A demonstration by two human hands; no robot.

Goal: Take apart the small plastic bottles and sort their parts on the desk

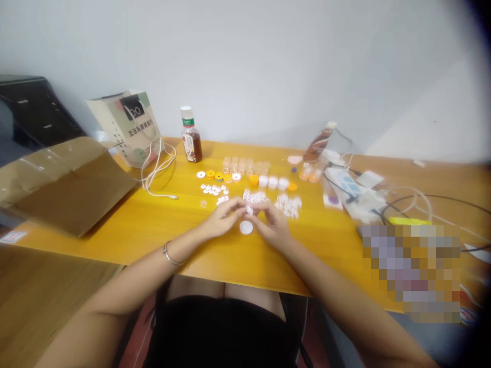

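My left hand (227,219) and my right hand (273,225) meet above the table, fingertips pinched around a small white piece (249,210) whose exact kind I cannot make out. Just below the fingers lies a round white cap (246,227). Behind my hands is a pile of small white pieces with dark marks (255,197), and a second heap of whitish pieces (288,205) sits to its right. Small white pegged discs (215,189) are scattered at the left. Farther back run rows of orange and white caps (273,182) and clear little jars (241,165).
A dark drink bottle (192,138) stands at the back, and another bottle (320,143) leans at the right. A paper bag (126,128), a white cable (153,176) and an open cardboard box (76,184) occupy the left. Cables and adapters (353,186) crowd the right.
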